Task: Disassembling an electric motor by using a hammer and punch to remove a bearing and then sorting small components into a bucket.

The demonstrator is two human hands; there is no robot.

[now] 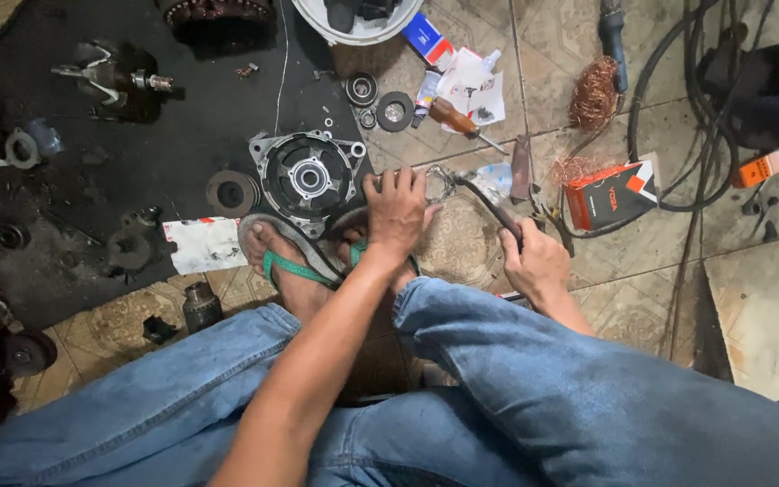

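The pliers [489, 206] lie slanted over the tiled floor [773, 298], long axis running from the right hand [534, 261], whose grip is closed on the handle, up and left to a small metal ring [439, 183]. The left hand [396, 212] rests fingers-down just beside that ring, grip half curled, holding nothing I can make out, near the round metal housing [306, 176].
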